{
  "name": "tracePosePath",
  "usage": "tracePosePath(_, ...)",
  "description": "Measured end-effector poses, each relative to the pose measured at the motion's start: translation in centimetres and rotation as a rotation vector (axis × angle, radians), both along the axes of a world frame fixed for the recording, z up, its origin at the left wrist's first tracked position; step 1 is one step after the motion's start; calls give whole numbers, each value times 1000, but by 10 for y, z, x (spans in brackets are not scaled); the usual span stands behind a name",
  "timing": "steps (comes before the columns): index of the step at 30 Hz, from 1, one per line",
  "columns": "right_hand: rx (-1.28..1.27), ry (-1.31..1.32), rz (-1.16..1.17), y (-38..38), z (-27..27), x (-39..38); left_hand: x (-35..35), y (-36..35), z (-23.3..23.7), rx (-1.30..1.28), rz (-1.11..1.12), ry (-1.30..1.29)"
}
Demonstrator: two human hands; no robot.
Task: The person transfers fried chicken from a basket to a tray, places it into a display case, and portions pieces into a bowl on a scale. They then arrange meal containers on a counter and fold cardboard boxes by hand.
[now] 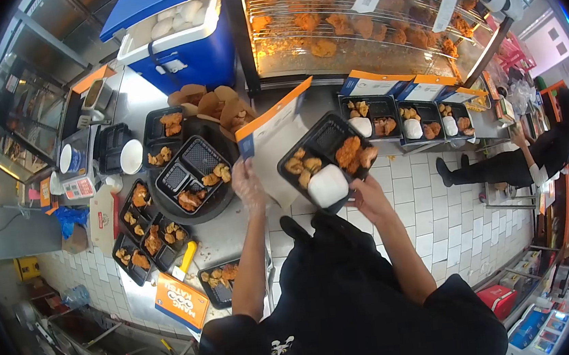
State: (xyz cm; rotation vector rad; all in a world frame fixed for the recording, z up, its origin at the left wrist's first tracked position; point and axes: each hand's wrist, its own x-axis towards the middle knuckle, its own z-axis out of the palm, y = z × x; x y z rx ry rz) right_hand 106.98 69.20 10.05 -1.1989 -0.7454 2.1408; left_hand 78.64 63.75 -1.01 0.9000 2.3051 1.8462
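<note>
My right hand point(371, 200) grips the near edge of a black compartment meal tray point(326, 129), tilted in the air. In it lie fried chicken pieces point(349, 154) and a white wrapped rice portion point(328, 185). My left hand point(250, 186), in a clear plastic glove, is closed on the lower end of an orange and white cardboard sleeve point(277, 120). The sleeve stands open just left of the tray. Beside my left hand, another black tray point(195, 162) with chicken rests on a round dark pan point(219, 210).
Several filled trays point(370, 109) in sleeves line the counter ahead, below a heated display case point(326, 36). A blue cooler point(197, 56) holds white wrapped portions. More chicken trays point(160, 237) and a yellow-handled tool point(188, 255) lie left. A person in black point(542, 152) stands far right.
</note>
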Motion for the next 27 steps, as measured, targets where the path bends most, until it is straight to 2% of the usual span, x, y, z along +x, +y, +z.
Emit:
tracePosePath(1,-33,5,-10,-7,11,-5,1,22,3,19,-38,25)
tracePosePath(4,-127,14,18,-8,-10,-13,1,74,-1,109,-174,-8)
tracePosePath(6,-130,79,16,1,-43,-27,-9,101,-30,93,-242,-91)
tracePosePath(8,-153,132,25,15,-59,-46,-16,126,-47,48,-244,-58)
tracePosePath(9,-163,149,43,22,-64,-55,-17,134,-53,33,-255,-124)
tracePosePath(11,-186,161,49,34,-69,-71,-11,142,-49,302,-380,-600)
tracePosePath(13,-235,219,26,51,-94,-84,-5,150,-47,525,-464,-963)
tracePosePath(15,-232,289,-9,64,-113,-90,-2,149,-52,696,-502,-1204)
tracePosePath(17,-279,334,-44,75,-125,-92,-15,153,-72,580,-717,-854)
tracePosePath(18,-286,332,-75,79,-131,-91,-18,153,-82,460,-664,-750)
tracePosePath(20,-301,324,-130,88,-140,-90,-38,151,-109,154,-639,-347)
tracePosePath(22,-335,325,-213,96,-141,-94,-61,164,-147,-9,-589,-334)
tracePosePath(23,-350,326,-256,97,-138,-98,-61,167,-145,-90,-567,-327)
tracePosePath(24,-409,264,-327,100,-135,-103,-63,168,-141,-248,-581,-112)
tracePosePath(27,-430,167,-471,102,-147,-122,-61,180,-119,-333,-564,9)
